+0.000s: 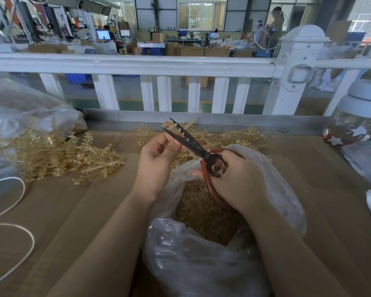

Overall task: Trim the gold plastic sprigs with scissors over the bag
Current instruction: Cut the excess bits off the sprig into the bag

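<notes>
- While the left hand [159, 159] pinched a gold sprig [176, 129] near its lower end, thumb and fingers curled round the stem, the sprig's upper part lay between the open blades of the scissors [189, 142], up above the far rim of the bag [276, 189].
- Wrapped round the red handle loops, the right hand [240, 181] gripped the scissors, with the blades parted and pointing up and away.
- The sprig looked thin, light and springy, with small nubs along its stem; it would probably bend rather than snap, so a hold close to the cut seemed the way to keep it steady.
- Its smooth plastic could slip in a loose pinch, I judged.
- The bag, soft clear film with its mouth open, held a heap of gold offcuts and sagged between the forearms; its rim would give way if leaned on.
- Loose sprigs lay in a pile to the left [58, 155] and in another behind the hands [223, 136], both well clear of the blades.
- A white railing [137, 65] ran across the far edge of the table [319, 168], so open room lay mainly to the right and near sides.
- A white cord [19, 202] looped at the left edge, apart from the work.
</notes>
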